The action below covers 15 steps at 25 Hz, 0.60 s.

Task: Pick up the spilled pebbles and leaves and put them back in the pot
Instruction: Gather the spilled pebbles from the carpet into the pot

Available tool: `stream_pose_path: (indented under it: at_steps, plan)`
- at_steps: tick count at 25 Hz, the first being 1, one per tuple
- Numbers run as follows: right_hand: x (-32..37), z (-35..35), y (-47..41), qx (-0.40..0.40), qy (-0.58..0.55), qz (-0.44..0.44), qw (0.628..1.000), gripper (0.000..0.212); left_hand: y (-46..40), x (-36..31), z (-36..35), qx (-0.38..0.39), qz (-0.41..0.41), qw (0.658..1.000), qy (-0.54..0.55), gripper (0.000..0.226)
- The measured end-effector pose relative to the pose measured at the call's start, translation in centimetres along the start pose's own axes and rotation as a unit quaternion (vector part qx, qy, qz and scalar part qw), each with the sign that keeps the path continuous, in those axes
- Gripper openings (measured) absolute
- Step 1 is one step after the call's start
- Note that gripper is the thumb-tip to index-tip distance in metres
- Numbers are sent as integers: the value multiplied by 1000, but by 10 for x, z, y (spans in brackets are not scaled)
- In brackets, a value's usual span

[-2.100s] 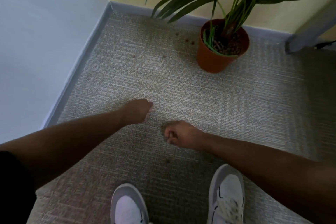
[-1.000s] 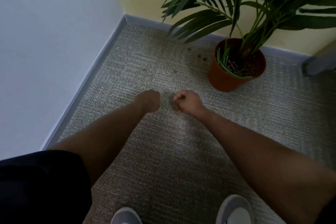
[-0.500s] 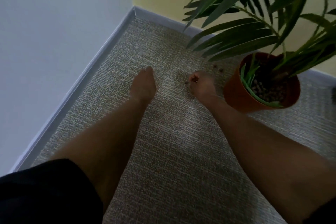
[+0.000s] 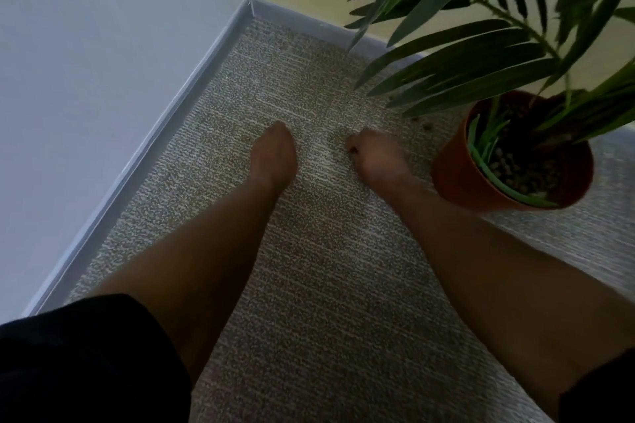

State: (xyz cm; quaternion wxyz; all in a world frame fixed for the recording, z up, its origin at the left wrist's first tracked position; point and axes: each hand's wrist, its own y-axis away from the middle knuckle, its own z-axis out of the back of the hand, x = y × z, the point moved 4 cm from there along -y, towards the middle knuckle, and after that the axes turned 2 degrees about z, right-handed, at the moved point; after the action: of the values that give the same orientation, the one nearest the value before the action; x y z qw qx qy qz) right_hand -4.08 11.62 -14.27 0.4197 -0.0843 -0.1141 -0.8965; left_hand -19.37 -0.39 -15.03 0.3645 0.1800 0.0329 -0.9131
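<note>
both hands low on carpet (image 4: 309, 285) near corner. right hand (image 4: 374, 156) curled, likely cupping pebbles; contents hidden. left hand (image 4: 275, 151) grip unclear. loose pebbles (image 4: 427, 126) beside pot (image 4: 453, 178).

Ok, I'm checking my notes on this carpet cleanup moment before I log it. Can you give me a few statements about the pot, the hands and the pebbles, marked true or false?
1. The orange pot stands upright on the carpet. True.
2. The pot is to the left of both hands. False: it is to the right of the right hand.
3. A few loose pebbles lie on the carpet near the pot. True.
4. The left hand is inside the pot. False: it is down over the carpet, apart from the pot.
5. The right hand's fingers are spread flat. False: they are curled in; what they hold cannot be seen.
</note>
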Motion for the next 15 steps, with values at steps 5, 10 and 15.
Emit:
stream_pose_path:
  at_steps: [5, 10, 15]
  plan:
    - [23, -15, 48, 19, 7, 4, 1000, 29, 8, -12, 5, 67, 34, 997, 25, 27]
    - [15, -22, 104, -63, -427, -218, 875, 12, 65, -57, -18, 185, 50, 971, 144, 36]
    - [3, 12, 128, -36, -682, -354, 639, 27, 99, -130, 1, 224, 20, 932, 283, 28]
